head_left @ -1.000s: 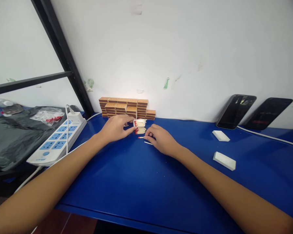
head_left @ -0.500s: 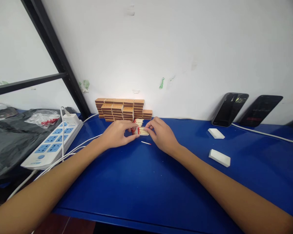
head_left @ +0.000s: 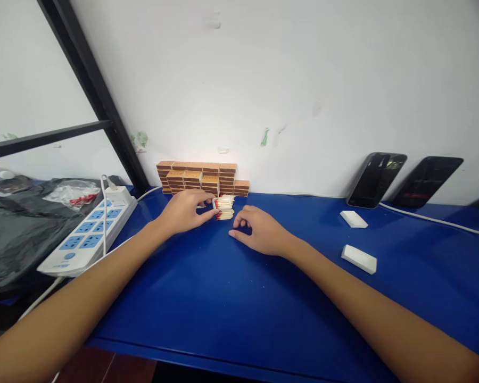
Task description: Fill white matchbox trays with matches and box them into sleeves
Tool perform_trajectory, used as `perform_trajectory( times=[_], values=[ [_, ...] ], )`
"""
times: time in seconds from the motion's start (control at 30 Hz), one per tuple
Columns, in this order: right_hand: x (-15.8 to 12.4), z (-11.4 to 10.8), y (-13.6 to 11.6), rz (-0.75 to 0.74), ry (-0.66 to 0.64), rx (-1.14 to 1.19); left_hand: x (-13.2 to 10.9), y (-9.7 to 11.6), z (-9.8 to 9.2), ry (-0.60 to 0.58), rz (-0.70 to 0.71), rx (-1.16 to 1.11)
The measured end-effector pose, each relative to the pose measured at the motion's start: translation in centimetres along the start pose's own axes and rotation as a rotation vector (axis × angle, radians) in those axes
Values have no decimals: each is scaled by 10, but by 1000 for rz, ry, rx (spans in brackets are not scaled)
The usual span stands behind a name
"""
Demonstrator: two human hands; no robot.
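My left hand [head_left: 187,211] pinches a small white tray [head_left: 214,204] at the left end of a pile of matches [head_left: 225,207]. The matches have red heads pointing left and pale sticks. Just right of the pile, my right hand [head_left: 259,230] hovers with thumb and curled fingers apart and nothing between them. Stacked matchboxes [head_left: 210,181], brown and orange, stand behind the matches against the wall.
A white power strip [head_left: 88,229] with cables lies at the left beside black plastic [head_left: 11,234]. Two white blocks [head_left: 353,218] [head_left: 359,258] lie at the right. Two dark phones [head_left: 376,180] [head_left: 428,181] lean on the wall.
My left hand has moved slightly left with the tray. My right hand has come away from the matches, lower, and its fingers have parted. The loose match on the table is no longer visible.
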State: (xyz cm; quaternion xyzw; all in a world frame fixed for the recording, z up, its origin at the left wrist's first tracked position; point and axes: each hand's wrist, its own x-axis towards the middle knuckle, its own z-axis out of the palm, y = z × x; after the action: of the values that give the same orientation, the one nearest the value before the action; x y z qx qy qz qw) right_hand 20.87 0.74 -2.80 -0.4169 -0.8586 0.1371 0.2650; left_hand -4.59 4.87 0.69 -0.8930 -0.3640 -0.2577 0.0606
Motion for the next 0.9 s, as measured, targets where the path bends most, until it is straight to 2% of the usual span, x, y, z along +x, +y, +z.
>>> perform_trajectory(
  times=[0.5, 0.9],
  values=[
    [0, 11, 2, -37, 40, -118, 0, -1, 1, -3, 5, 38],
    [5, 14, 0, 51, 71, 46, 0, 2, 0, -16, 15, 45]
  ],
)
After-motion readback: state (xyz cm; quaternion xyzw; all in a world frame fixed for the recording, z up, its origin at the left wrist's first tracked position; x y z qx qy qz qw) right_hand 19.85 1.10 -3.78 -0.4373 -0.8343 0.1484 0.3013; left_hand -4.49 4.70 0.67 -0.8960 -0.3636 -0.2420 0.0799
